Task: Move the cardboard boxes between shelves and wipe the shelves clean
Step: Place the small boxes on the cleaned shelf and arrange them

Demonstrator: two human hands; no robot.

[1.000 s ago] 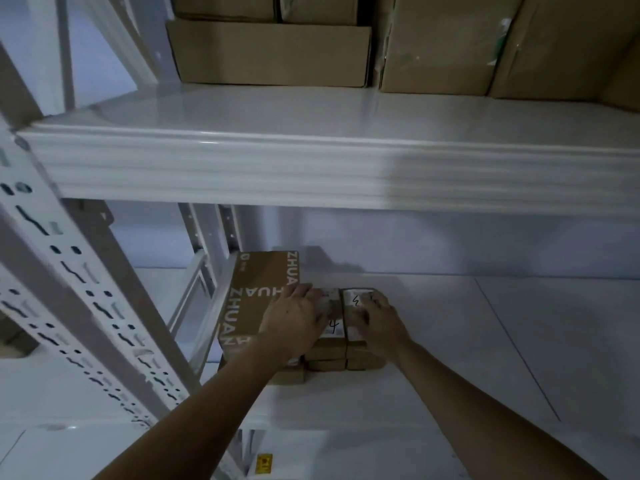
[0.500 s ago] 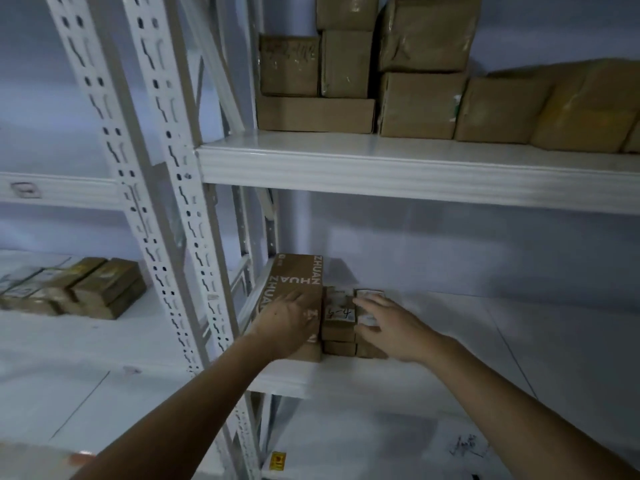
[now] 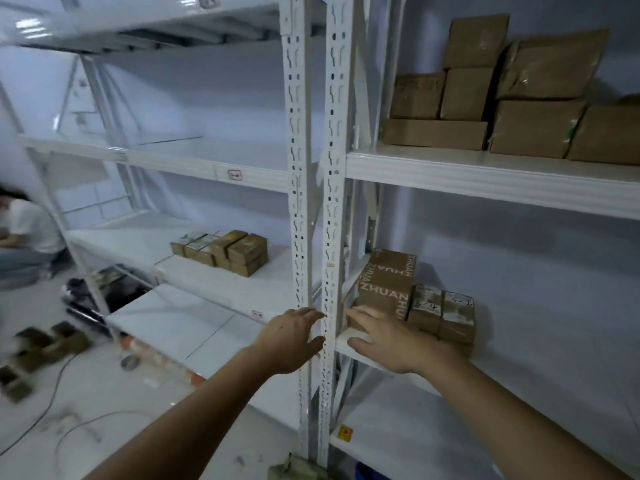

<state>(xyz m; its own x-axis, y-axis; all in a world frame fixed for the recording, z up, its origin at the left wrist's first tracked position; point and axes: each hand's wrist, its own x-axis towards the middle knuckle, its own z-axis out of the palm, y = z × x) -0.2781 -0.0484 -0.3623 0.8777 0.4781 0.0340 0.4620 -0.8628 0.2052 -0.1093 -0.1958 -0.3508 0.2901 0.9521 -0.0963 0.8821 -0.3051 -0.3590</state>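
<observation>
A brown printed cardboard box (image 3: 388,285) lies at the left end of the right rack's middle shelf (image 3: 519,355), with two small labelled boxes (image 3: 441,311) stacked beside it on its right. My right hand (image 3: 384,337) hovers open just in front of these boxes, palm down, holding nothing. My left hand (image 3: 292,337) is open in front of the white perforated upright (image 3: 311,202), fingers spread, empty. A second group of small brown boxes (image 3: 221,251) sits on the left rack's middle shelf (image 3: 145,237).
Larger cardboard boxes (image 3: 502,98) are piled on the right rack's upper shelf. A crouching person (image 3: 24,237) is at the far left. Loose boxes (image 3: 38,348), cables and a tube lie on the floor. A low white shelf board (image 3: 180,327) sits below the left rack.
Both hands have come off the boxes and pulled back toward me; the left hand shifted left past the upright. The view has swung left and widened, showing the neighbouring rack and the floor.
</observation>
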